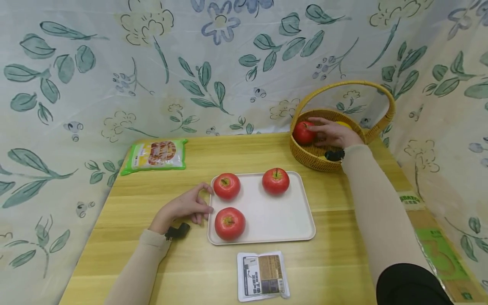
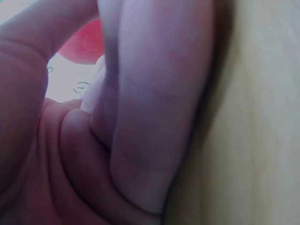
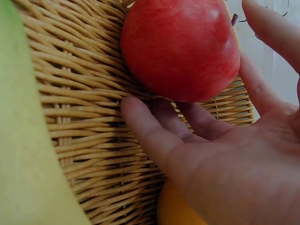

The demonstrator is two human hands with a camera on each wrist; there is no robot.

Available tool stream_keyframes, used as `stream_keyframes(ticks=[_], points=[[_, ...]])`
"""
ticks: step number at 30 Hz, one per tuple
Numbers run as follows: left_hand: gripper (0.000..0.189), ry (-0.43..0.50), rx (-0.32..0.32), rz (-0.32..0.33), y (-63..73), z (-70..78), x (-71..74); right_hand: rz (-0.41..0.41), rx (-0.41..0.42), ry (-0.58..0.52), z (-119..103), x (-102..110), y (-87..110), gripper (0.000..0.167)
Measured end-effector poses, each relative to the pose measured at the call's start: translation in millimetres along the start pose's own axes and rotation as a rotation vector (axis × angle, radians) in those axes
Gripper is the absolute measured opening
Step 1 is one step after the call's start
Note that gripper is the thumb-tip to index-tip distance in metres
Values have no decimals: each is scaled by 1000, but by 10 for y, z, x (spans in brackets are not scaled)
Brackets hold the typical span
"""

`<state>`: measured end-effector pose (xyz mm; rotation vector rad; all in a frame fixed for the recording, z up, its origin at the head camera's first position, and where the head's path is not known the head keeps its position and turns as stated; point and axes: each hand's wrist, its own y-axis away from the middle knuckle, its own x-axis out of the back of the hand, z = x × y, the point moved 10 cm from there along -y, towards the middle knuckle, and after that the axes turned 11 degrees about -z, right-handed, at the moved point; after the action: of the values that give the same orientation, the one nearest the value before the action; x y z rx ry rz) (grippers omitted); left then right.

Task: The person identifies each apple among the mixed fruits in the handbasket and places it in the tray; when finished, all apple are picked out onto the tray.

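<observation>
Inside the wicker basket (image 1: 318, 163), my right hand (image 1: 335, 134) reaches round a red apple (image 1: 303, 133). In the right wrist view its fingers (image 3: 147, 131) spread loosely below and beside that apple (image 3: 180, 47), with the thumb side standing off from it. My left hand (image 1: 187, 206) rests by the left edge of a white tray (image 1: 274, 220), fingertips right at the rim and fingers loosely bent. Three more red apples sit on the tray: one at the back left (image 1: 227, 186), one at the front left (image 1: 230, 223) and one at the back right (image 1: 276, 181).
A green-edged food packet (image 1: 160, 156) lies at the back left of the table. In front of the tray is a flat silver-white pouch (image 1: 263, 275). The basket also holds a long yellow-green fruit (image 3: 37, 122) and an orange-yellow one (image 3: 178, 208). Its tall handle (image 1: 345, 83) arches above my right hand.
</observation>
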<state>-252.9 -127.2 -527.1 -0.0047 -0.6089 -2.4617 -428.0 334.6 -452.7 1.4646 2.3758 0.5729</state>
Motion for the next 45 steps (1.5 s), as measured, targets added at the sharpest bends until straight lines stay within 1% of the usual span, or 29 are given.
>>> stream_keyframes(ticks=[5, 13, 20, 33, 38, 45], points=[[62, -4, -6, -3, -3, -2, -7, 11, -7, -6, 32, 26, -28, 74], [63, 1, 7, 3, 3, 2, -14, 25, -11, -33, 62, 40, -70, 77], [63, 6, 14, 5, 8, 7, -18, 18, -7, -50, 20, -14, -63, 75], [62, 7, 3, 2, 8, 25, -18, 60, -12, -90, 6, 11, -98, 72], [63, 5, 1, 1, 7, 25, -15, 84, -17, -80, -27, 15, -87, 72], [61, -2, -1, 2, 14, 27, -13, 84, 14, -26, -164, -7, 5, 75]])
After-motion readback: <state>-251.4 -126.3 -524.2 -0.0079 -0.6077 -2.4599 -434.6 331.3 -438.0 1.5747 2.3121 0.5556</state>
